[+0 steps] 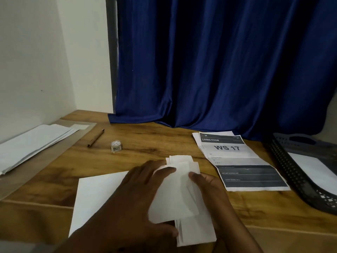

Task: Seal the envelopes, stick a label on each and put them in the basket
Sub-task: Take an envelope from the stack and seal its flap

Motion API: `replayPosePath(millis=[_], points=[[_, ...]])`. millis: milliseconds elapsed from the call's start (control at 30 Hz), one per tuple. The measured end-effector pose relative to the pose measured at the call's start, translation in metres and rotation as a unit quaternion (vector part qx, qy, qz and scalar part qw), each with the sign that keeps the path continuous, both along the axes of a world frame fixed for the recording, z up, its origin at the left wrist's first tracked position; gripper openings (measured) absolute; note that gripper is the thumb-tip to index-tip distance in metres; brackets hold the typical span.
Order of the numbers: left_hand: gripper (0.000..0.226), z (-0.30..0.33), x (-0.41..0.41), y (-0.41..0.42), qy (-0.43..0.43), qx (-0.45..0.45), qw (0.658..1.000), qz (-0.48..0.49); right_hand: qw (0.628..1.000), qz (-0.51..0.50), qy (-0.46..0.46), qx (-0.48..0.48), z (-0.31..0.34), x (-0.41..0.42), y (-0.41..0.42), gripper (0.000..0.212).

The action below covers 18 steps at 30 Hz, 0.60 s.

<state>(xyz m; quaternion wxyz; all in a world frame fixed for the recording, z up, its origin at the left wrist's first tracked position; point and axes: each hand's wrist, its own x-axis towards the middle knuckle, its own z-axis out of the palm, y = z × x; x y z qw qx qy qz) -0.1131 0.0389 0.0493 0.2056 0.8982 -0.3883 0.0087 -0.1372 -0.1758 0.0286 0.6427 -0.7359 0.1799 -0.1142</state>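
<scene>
A white envelope lies flat on the wooden table in front of me. To its right sits a stack of white label sheets. My left hand lies over the envelope and grips the top sheet, whose lower part curls up off the stack. My right hand holds the stack's right edge, thumb on top. More white envelopes are piled at the far left. The dark plastic basket stands at the right edge with a white envelope inside.
A brown pen and a small clear glue pot lie at the back left of the table. A printed sheet reading WS 17 lies between the labels and the basket. A blue curtain hangs behind.
</scene>
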Motion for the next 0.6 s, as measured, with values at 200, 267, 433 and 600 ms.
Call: replayPosePath(millis=[200, 267, 433, 600], points=[[0.123, -0.006, 0.031, -0.031, -0.069, 0.053, 0.996, -0.004, 0.998, -0.024, -0.032, 0.052, 0.0, 0.0, -0.005, 0.027], [0.121, -0.002, 0.041, -0.028, -0.101, 0.038, 0.994, -0.035, 0.996, -0.013, -0.037, 0.08, 0.0, -0.003, -0.006, 0.026], [0.117, 0.021, 0.063, -0.018, -0.16, 0.03, 0.984, -0.069, 0.988, 0.065, -0.068, 0.12, 0.0, -0.006, -0.009, 0.014], [0.113, 0.009, 0.068, -0.013, -0.139, 0.047, 0.985, -0.09, 0.99, 0.094, -0.058, 0.088, -0.001, -0.005, -0.007, 0.009]])
